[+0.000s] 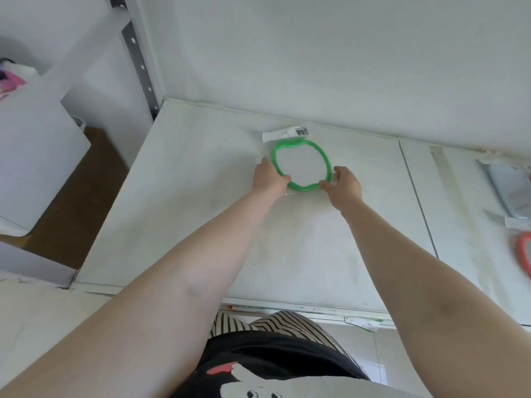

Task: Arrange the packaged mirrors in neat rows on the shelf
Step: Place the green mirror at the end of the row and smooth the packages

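A green-rimmed mirror [301,165] in a clear packet with a white barcoded header lies flat on the shelf [201,196]; left hand [270,176] and right hand [344,182] apparently pinch its lower rim.

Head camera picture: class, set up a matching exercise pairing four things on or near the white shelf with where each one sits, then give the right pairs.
Things:
1. green-framed round mirror in clear packaging
2. red-framed mirror
3. silver-grey packaged item
4. white barcode label

Places:
A. at the far right edge, nearer the person
B. at the green mirror's far end, by the back wall
C. between the left hand and right hand
D. at the right, beyond the red one

Pairs: 1-C, 2-A, 3-D, 4-B
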Motion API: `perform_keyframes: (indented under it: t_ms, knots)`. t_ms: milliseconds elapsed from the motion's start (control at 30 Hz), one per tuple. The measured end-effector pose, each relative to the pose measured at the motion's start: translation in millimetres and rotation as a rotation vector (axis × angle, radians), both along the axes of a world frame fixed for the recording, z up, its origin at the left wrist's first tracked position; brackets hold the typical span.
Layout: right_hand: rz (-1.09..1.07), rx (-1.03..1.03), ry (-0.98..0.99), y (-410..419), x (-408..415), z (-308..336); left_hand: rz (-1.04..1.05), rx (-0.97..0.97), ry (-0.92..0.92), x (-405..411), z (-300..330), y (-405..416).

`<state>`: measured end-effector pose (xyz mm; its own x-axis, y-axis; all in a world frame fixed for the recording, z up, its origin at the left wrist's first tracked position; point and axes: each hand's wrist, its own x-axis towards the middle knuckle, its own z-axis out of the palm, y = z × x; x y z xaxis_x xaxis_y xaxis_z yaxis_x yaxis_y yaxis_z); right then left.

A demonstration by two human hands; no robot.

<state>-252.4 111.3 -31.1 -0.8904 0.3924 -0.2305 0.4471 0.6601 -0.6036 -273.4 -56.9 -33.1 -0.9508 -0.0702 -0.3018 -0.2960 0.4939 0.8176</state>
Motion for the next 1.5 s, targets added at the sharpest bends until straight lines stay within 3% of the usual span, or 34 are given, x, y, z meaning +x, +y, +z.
perform_keyframes:
  t_ms: [133, 333, 500, 800, 1033, 1500]
  knots:
    - [-0.134, -0.267, 0.020, -7, -3, 8, 0.183, 0.293, -0.149, 6, 1, 3]
    - [-0.265, -0.543, 0.031, -17, 14, 21, 0.274, 0.581, -0.194, 24, 22, -24]
    - [-0.290, -0.808, 0.028, -36, 42, 42, 0.253, 0.619, -0.193, 53, 47, -50]
    - [-0.359, -0.799, 0.118, -72, 139, 64, 0.130, 0.656, -0.252, 123, 68, -95]
    - [-0.530, -0.753, 0.098, -94, 261, 53, 0.219, 0.689, -0.278, 194, 53, -112]
    - [-0.768, -0.766, 0.237, 3, 430, 63, -0.041, 0.500, -0.275, 318, 61, 23]
